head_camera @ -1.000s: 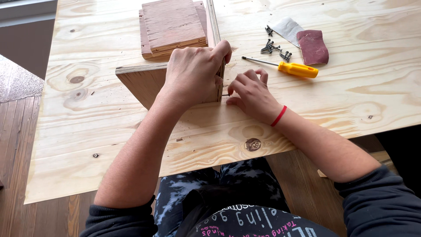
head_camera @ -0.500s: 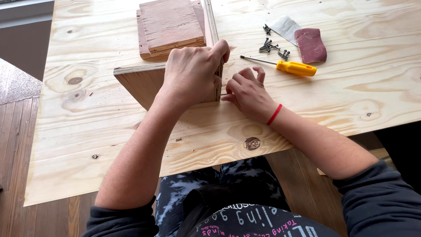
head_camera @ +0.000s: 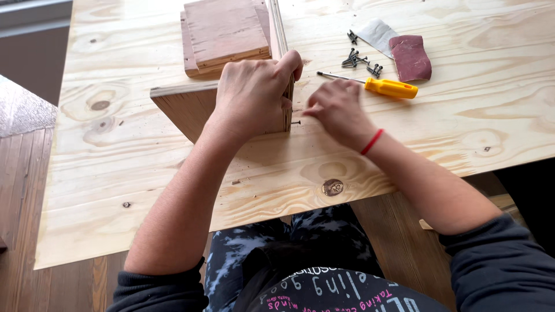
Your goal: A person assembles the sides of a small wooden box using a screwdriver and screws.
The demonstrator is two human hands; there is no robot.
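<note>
My left hand (head_camera: 254, 92) grips the top of a wooden board assembly (head_camera: 185, 110) that stands upright on the plywood tabletop (head_camera: 115, 173). A small dark screw (head_camera: 295, 122) sticks out of the board's right edge, low down. My right hand (head_camera: 338, 110) hovers just right of that edge, fingers pinched together near a second spot higher on the edge; whether they hold a screw I cannot tell. A red band circles my right wrist.
A stack of brown wooden boards (head_camera: 222, 32) lies behind the assembly. A yellow-handled screwdriver (head_camera: 381, 86) lies right of my right hand. Several loose dark screws (head_camera: 358, 58) and a piece of reddish sandpaper (head_camera: 409, 56) sit beyond it. The table's near edge runs above my lap.
My right hand has pulled slightly right and up from the board's edge, uncovering the screw stuck in it. My left hand keeps its hold on the board.
</note>
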